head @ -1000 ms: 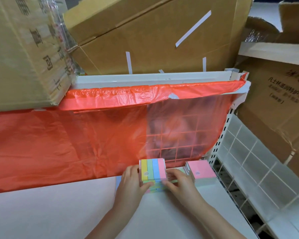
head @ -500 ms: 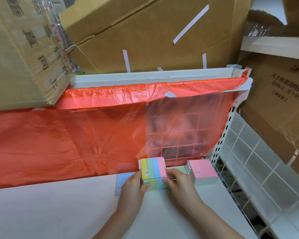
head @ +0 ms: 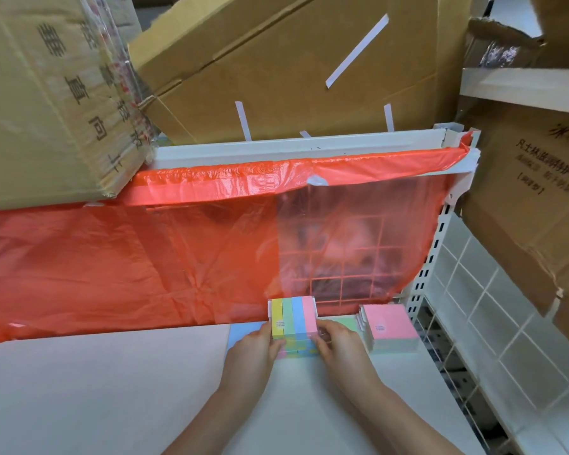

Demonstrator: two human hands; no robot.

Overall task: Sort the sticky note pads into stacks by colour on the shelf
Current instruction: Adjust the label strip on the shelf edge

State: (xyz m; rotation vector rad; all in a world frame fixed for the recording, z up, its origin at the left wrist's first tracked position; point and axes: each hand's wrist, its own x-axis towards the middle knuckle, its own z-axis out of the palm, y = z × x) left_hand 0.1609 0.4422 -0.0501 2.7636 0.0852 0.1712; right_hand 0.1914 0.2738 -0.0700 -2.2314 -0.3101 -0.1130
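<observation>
you have the striped sticky note pad, a small rectangular block of paper with yellow, green, blue and pink bands (head: 293, 317), between both hands at the back of the white shelf board (head: 112, 389), right against the red translucent plastic sheet (head: 128, 257). it sits on top of a stack of like-striped pads (head: 298, 351), whose pastel edges show below your fingers. to the right, close by but apart, stands the pink-topped stack of square sticky note pads (head: 390, 326), with a flat green pad (head: 345, 323) lying between the two stacks and a pale blue pad (head: 235, 334) peeking out beside your left wrist.

judge the striped pad as light and fairly stiff as a block, since it is bound paper, though its loose sheets can fan or curl if you drag a fingertip over them. the wrapped faces look smooth, so pads in a stack may slide on one another. take hold by the two long side edges, low on the block, rather than by the top sheet.

your left hand (head: 253, 356) has its fingers curled against the left side of the striped pile, the thumb at the top pad's yellow edge. your right hand (head: 339, 349) mirrors it, fingertips curled and pressed to the pink side. both hands are closed on the pile, squeezing from opposite sides. i cannot tell whether you are lifting the top pad or only squaring it with those beneath.
</observation>
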